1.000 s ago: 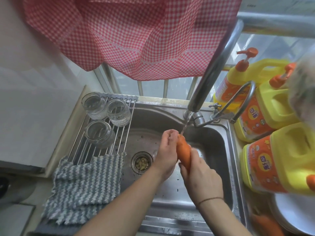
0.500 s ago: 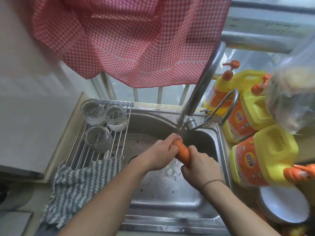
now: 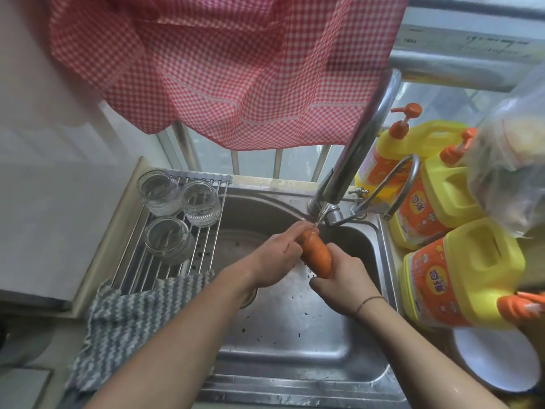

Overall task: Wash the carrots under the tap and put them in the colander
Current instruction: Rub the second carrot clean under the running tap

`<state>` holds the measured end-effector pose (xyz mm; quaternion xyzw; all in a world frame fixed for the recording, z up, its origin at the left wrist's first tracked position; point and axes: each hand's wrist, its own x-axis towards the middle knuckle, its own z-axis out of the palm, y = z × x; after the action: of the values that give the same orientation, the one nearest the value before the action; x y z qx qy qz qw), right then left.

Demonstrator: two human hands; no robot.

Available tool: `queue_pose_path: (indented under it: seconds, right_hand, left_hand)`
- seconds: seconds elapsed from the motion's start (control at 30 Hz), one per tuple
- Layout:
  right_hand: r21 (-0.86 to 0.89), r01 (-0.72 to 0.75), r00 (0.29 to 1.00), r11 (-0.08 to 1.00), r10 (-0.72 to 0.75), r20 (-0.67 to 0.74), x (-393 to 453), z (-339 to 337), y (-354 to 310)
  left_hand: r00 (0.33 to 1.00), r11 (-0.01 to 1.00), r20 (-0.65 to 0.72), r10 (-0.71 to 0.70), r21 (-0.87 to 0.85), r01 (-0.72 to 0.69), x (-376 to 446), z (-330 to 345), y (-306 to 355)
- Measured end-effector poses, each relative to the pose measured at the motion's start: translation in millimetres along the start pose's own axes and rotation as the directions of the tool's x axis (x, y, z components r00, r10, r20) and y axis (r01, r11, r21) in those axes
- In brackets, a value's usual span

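- Carrot (image 3: 316, 255) over the sink (image 3: 283, 326), upper end in the tap (image 3: 358, 149) stream.
- Left hand (image 3: 275, 258) fingers curled round its upper end.
- Right hand (image 3: 343, 283) grips its lower end.

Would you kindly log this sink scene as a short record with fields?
carrot: carrot held over the sink, upper end under the tap stream
left hand: left hand grips the carrot's upper part
right hand: right hand grips its lower end
rack: three glasses on drying rack
colander: not in view
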<state>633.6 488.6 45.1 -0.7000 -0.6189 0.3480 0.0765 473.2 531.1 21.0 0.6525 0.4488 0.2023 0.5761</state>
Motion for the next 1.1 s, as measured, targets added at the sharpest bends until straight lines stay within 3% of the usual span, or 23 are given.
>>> queue_pose_path:
  seconds: [0.17, 0.33, 0.43, 0.53, 0.67, 0.8, 0.93, 1.1]
  right_hand:
    - [0.107, -0.027, 1.000, 0.994, 0.028, -0.006, 1, 2, 4]
    - [-0.153, -0.043, 0.996, 0.987, 0.030, -0.086, 4, -2, -3]
    - [-0.224, -0.047, 0.991, 0.973, 0.017, -0.132, 5, -1, -4]
    - [-0.099, -0.027, 0.998, 0.995, 0.022, -0.059, 8, -2, -1]
    - [0.122, -0.032, 0.999, 0.992, 0.029, 0.029, 5, -1, 4]
    - [0.202, -0.033, 0.998, 0.979, 0.021, 0.061, 0, 3, 6]
    - [0.048, -0.002, 1.000, 0.999, 0.002, -0.001, 1, 2, 4]
    - [-0.152, 0.035, 0.999, 0.988, -0.030, 0.039, -1, -3, 3]
  left_hand:
    - [0.997, 0.994, 0.079, -0.018, 0.108, 0.010, 2, -5, 4]
    - [0.995, 0.999, -0.089, -0.036, -0.035, 0.033, 12, 3, 4]
    - [0.996, 0.996, -0.085, -0.043, -0.082, 0.036, 16, 5, 5]
    - [0.999, 0.994, -0.039, -0.038, -0.107, 0.034, 14, 3, 1]
    - [0.998, 0.999, 0.051, -0.042, -0.015, 0.043, 7, -3, -6]
    - [0.995, 0.999, 0.104, -0.008, 0.040, 0.004, 3, -5, -6]
    - [0.999, 0.994, 0.021, -0.028, -0.107, 0.031, 4, -1, -7]
    - [0.998, 0.967, 0.019, -0.062, -0.247, 0.065, 1, 0, -8]
